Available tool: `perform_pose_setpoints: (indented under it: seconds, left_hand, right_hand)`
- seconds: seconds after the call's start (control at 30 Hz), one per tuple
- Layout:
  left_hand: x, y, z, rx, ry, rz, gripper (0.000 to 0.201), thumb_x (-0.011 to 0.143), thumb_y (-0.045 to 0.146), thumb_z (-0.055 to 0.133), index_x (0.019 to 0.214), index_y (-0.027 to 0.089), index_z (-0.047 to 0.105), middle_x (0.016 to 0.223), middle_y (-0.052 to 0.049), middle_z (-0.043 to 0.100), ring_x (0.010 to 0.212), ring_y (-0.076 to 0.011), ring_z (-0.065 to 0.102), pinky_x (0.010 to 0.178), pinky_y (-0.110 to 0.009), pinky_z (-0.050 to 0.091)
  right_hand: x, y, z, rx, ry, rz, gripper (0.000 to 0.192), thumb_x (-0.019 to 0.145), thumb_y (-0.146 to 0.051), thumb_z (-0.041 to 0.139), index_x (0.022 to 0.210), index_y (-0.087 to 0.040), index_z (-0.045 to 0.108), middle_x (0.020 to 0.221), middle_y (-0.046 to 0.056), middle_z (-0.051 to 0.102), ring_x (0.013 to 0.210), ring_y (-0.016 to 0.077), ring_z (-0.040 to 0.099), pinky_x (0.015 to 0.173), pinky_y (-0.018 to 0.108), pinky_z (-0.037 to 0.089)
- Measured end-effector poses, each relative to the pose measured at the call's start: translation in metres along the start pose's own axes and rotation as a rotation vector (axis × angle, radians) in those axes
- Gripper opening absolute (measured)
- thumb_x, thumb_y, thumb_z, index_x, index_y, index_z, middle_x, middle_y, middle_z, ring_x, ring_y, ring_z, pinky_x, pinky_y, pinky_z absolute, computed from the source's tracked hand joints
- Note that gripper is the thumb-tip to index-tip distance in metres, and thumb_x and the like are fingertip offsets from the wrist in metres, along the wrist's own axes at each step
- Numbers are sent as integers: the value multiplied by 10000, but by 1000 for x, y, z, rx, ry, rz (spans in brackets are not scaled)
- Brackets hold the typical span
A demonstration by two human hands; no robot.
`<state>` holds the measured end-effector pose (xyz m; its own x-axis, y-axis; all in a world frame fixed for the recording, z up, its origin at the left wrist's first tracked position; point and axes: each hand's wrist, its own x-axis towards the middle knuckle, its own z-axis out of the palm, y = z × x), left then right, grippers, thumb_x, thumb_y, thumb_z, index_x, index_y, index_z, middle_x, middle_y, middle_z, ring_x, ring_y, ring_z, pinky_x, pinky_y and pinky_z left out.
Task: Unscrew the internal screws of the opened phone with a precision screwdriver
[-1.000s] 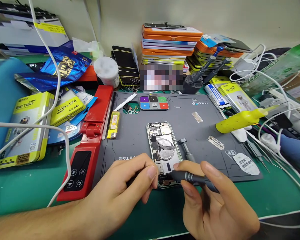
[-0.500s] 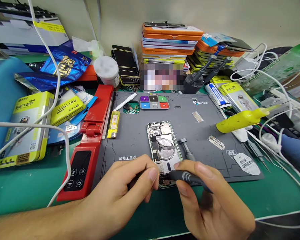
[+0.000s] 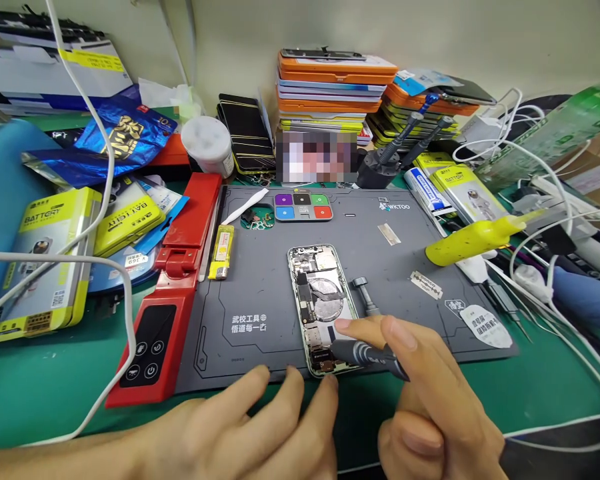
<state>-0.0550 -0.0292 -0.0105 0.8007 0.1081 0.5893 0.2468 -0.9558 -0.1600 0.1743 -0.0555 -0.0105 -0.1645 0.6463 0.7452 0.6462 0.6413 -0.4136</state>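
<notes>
Pinching a screwdriver [image 3: 367, 352] in the right hand [image 3: 430, 407], tip down in the opened phone [image 3: 323, 307] just ahead of the fingers – left hand [image 3: 250, 427] spread loose, gripping nothing. Easy to slip off – no bracing on the frame.

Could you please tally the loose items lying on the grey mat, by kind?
Opened phone: 1
Lighter: 1
Razor blade: 1
Coloured parts tray: 1
Screwdriver in right hand: 1
Spare screwdriver: 1
Total: 6
</notes>
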Motion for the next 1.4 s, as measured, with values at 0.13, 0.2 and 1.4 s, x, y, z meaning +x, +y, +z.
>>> perform_pose_setpoints:
  seconds: [0.13,0.2,1.4]
  left_hand:
    - [-1,-1,3,15,-83,-75,261,1094,242,543,1013,191,786,1273,-90,835,933,-227,820,669,-310,624]
    - [-3,1,4,-2,-105,-105,229,1076,247,567,1023,185,780,1258,-119,838,891,-250,830,619,-309,611]
    - [17,-10,2,-289,31,-315,232,912,66,607,773,140,776,977,-122,869,760,-264,832,576,-330,669]
  right_hand:
    - [1,-1,0,-11,-4,-15,557,1117,-221,446,1674,-202,433,1223,113,814,1021,290,806,768,494,700]
    - [1,-2,-1,-9,-5,12,558,1115,-227,454,1673,-222,438,1234,109,818,1007,286,810,764,496,704]
    - [7,-3,4,10,90,-20,621,990,0,485,1573,-187,590,1214,115,721,1106,259,698,888,463,627]
